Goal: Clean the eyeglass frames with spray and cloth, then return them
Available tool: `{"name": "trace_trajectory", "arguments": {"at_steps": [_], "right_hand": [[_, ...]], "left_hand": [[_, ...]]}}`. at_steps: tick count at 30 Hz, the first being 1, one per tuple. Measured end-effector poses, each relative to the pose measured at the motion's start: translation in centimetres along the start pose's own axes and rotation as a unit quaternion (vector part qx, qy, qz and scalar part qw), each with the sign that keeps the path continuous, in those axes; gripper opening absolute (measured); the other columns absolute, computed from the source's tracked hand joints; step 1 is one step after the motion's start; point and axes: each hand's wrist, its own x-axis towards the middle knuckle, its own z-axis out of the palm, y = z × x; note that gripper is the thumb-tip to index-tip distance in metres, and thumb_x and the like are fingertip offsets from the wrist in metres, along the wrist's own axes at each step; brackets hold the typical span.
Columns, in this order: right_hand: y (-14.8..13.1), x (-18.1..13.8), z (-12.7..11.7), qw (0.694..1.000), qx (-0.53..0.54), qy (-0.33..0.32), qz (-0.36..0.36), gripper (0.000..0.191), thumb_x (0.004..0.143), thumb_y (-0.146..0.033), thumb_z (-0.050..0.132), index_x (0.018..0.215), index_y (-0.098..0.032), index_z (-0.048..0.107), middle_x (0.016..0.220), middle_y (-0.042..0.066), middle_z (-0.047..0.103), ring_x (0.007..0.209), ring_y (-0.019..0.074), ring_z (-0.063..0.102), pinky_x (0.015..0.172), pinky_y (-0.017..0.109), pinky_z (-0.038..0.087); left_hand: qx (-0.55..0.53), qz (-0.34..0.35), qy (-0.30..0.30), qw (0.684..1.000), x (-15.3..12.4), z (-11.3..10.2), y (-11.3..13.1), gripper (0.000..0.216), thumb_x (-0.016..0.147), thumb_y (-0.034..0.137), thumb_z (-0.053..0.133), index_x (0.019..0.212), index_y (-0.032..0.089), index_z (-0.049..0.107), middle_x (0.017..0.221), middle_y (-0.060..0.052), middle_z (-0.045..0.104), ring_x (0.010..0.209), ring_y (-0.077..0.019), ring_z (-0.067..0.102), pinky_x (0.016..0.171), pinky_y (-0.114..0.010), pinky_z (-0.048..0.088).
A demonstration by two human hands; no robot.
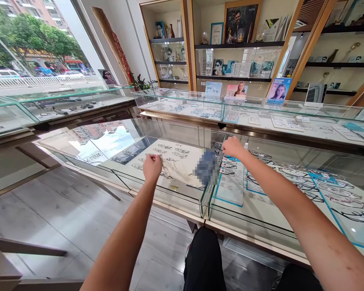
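Observation:
My left hand [152, 166] is closed in a pinch above the glass display counter [166, 194]. Whatever its fingertips hold, if anything, is too small to make out. Below it, eyeglasses [180, 152] lie in rows on a white panel under the glass. My right hand [233, 147] reaches farther forward, its fingers curled together over the join between two counter sections. Any item in those fingers is hidden. More eyeglasses [229, 165] are in the case just under this hand, and a small white bottle [246, 146] shows beside the wrist.
A second glass case [182, 106] with eyewear runs behind, carrying upright advertising cards [277, 90]. Shelves [239, 45] line the back wall. Another case [69, 103] stands left by the window. A wooden frame [27, 246] is at lower left. Reflections cover part of the glass.

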Motion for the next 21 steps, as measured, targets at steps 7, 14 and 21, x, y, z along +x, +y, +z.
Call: {"name": "trace_trajectory", "arguments": {"at_steps": [7,14,21], "right_hand": [[-0.3,1.7,1.2,0.999,0.012,-0.023,0.029,0.017,0.094,-0.018,0.066,0.092,-0.014,0.083,0.097,0.022,0.080,0.109,0.0342,0.068,0.104,0.046,0.037],[0.0,1.4,0.3,0.996,0.071,0.002,0.051,0.019,0.094,-0.016,0.065,0.091,-0.017,0.084,0.097,0.020,0.083,0.109,0.0341,0.072,0.110,0.048,0.038],[1.6,-2.0,-3.3,0.979,0.182,0.076,0.057,0.019,0.101,-0.028,0.065,0.100,-0.024,0.083,0.098,0.009,0.086,0.096,0.0257,0.076,0.095,0.038,0.050]], "left_hand": [[0.000,-0.001,0.000,1.000,0.1,0.1,-0.1,0.012,0.100,0.037,0.056,0.097,0.026,0.056,0.088,-0.004,0.074,0.086,-0.0277,0.066,0.073,-0.036,0.044],[0.004,-0.001,0.000,1.000,0.2,0.0,-0.2,0.015,0.101,0.040,0.056,0.095,0.026,0.056,0.088,-0.005,0.072,0.085,-0.0283,0.066,0.076,-0.037,0.046],[0.008,0.010,0.058,0.998,0.1,0.0,0.4,0.031,0.096,0.041,0.062,0.118,0.022,0.052,0.112,-0.010,0.066,0.104,-0.0302,0.065,0.093,-0.043,0.050]]}}
